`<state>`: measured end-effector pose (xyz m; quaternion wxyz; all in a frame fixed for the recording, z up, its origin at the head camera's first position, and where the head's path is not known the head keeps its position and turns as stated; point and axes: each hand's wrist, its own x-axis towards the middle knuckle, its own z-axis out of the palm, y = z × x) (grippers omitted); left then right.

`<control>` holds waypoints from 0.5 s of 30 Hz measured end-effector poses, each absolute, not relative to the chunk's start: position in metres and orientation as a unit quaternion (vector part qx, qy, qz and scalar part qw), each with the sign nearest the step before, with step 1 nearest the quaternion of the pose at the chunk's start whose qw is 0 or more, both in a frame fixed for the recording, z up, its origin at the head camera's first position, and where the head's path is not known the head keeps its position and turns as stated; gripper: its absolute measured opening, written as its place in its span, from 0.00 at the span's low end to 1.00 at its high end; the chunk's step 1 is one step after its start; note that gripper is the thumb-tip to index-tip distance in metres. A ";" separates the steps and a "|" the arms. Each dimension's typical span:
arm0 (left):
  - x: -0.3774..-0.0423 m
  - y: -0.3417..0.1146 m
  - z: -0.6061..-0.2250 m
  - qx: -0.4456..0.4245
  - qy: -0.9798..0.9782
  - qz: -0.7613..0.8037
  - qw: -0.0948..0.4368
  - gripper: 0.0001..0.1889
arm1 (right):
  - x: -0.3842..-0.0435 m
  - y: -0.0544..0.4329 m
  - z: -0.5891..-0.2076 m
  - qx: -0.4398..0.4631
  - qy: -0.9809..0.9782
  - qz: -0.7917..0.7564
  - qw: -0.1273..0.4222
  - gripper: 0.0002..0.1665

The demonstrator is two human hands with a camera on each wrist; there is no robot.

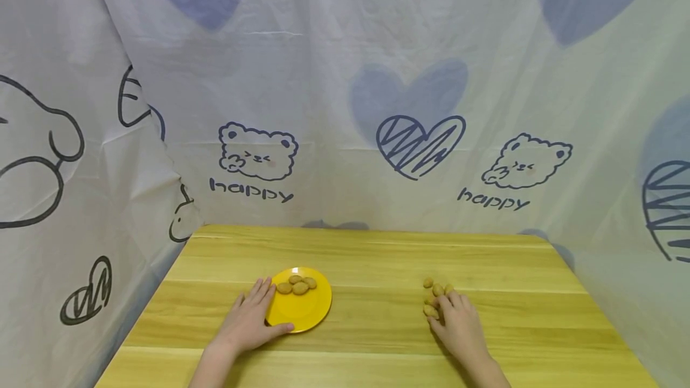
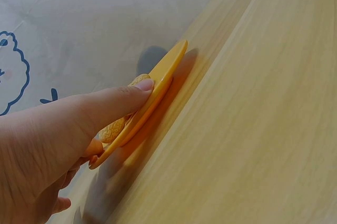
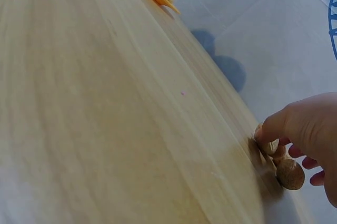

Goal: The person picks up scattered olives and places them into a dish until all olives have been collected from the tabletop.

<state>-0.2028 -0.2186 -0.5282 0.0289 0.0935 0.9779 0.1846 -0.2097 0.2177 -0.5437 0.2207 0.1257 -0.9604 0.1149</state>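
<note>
My left hand (image 1: 249,319) rests at the left side of a yellow plate (image 1: 315,313), its straight fingers along the rim and its thumb over the near edge. Several tan walnuts (image 1: 300,288) lie in the plate's far half. In the left wrist view, the thumb (image 2: 124,97) overlaps the plate (image 2: 171,63) in front of the wrinkled walnuts. Over to the right, my right hand (image 1: 460,325) pinches a walnut (image 1: 430,311) between thumb and fingers, low over the table. Other walnuts (image 1: 428,282) lie just beyond its fingertips. One round walnut (image 3: 290,174) shows beneath the fingers in the right wrist view.
Both hands work over a wooden table (image 1: 377,328). Bare tabletop lies between the plate and the right-hand walnuts. A white cloth (image 1: 334,106) printed with hearts and bears hangs behind the table's far edge and along its sides.
</note>
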 end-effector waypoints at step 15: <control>-0.202 -0.219 -0.528 0.094 0.979 0.182 0.021 0.57 | -0.213 0.215 -0.542 0.134 -0.959 0.115 0.222 0.15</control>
